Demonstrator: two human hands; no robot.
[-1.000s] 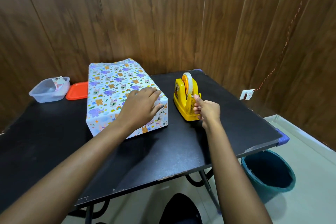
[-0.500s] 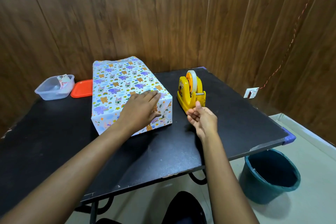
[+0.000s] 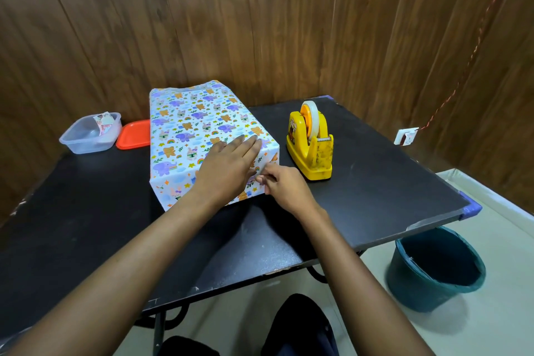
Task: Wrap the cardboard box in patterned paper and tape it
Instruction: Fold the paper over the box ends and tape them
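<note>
Nothing legible anywhere in the head view. Yellow tape dispenser (image 3: 310, 150) has a sticker (image 3: 293, 131) on its side: a colour graphic, too small to make out any lettering. Patterned paper (image 3: 196, 124) carries only animal, rainbow and star pictures, no words or numbers. Printed paper scrap (image 3: 103, 122) in the plastic tub (image 3: 86, 141) is unreadable too.

left hand (image 3: 228, 165) flat on wrapped box (image 3: 185, 130) | right hand (image 3: 284, 185) touching its front
</note>
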